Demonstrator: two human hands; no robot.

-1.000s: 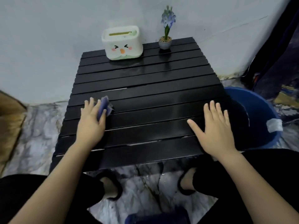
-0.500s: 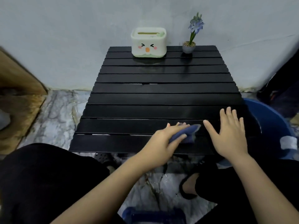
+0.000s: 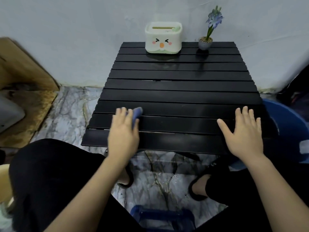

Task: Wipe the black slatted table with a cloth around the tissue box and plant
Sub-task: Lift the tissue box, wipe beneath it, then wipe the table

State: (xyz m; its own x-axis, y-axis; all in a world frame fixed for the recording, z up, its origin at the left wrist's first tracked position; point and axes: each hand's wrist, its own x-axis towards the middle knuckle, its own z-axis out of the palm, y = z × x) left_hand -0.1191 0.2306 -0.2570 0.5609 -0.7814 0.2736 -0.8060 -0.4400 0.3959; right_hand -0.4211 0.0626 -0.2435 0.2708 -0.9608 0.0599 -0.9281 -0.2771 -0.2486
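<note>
left hand (image 3: 123, 131) pressing cloth (image 3: 136, 114) on table (image 3: 180, 96); right hand (image 3: 242, 133) flat

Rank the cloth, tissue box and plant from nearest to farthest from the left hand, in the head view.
1. cloth, under the left hand, near-left slats.
2. tissue box, far edge, centre.
3. plant, far-right corner.
</note>
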